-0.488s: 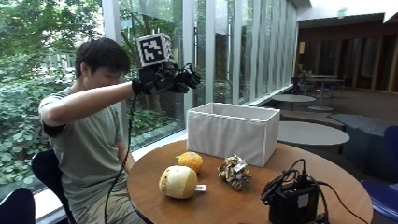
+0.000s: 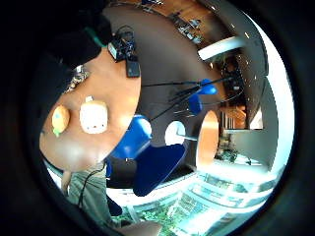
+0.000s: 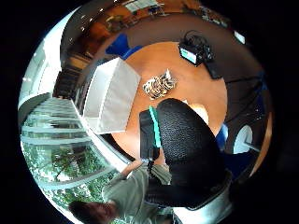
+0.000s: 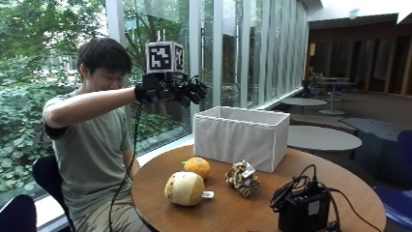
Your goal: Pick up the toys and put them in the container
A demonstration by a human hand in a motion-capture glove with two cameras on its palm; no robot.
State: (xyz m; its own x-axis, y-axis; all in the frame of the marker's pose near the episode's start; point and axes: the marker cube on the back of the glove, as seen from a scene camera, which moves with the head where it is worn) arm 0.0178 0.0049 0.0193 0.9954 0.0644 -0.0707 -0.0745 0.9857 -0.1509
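Three toys lie on the round wooden table (image 4: 219,212). They are an orange plush (image 4: 196,166), a cream round plush (image 4: 184,188) and a striped brown toy (image 4: 242,178). A white fabric container (image 4: 241,135) stands behind them, open at the top. My gloved right hand (image 4: 170,92) hangs high above the table's near-left side, left of the container, with fingers loosely bent and holding nothing. The little finger side palm view looks down on the orange plush (image 2: 60,119) and the cream plush (image 2: 93,117). The thumb side palm view shows the container (image 3: 112,93) and the striped toy (image 3: 159,85).
A black device with cables (image 4: 302,208) sits at the table's front right. Blue chairs (image 2: 157,164) stand around the table. A glass wall runs behind the person and the container. Other round tables (image 4: 322,137) stand further back.
The raised hand has dropped slightly and edged toward the container. The toys have not moved.
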